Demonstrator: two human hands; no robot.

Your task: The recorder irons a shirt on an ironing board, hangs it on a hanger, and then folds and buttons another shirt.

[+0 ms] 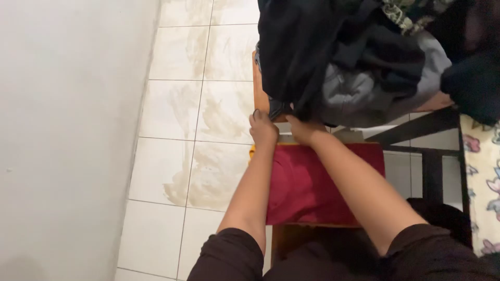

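Both hands grip the lower edge of a black garment (302, 57) where it hangs off the pile: the left hand (263, 129) has its fingers curled shut around a bunched fold at the garment's corner, and the right hand (304, 129) is closed on the hem just beside it, knuckles up, the two hands almost touching. Nearest the camera, dark sleeves (229, 257) cover the upper arms, and the bare forearms reach forward over a folded red cloth (307, 187). It lies flat on a wooden surface (291, 237), its long axis running left to right, with a thin yellow edge showing at its left and top sides. Beyond it, the black garment hangs with its length running away from the camera, up the picture, its gripped end pointing back toward the person. It belongs to a heap of clothes (375, 67) piled on a wooden seat (260, 93): a grey piece (349, 91) sits just right of the black one, more dark fabric lies over and behind it, and a patterned scrap (403, 15) shows at the far top. Dark frame bars (416, 127) run beneath the heap on the right, next to a flowered cloth (484, 171) at the right edge. To the left lie pale floor tiles (203, 119) with brownish smears, bounded by a plain white wall (67, 130).
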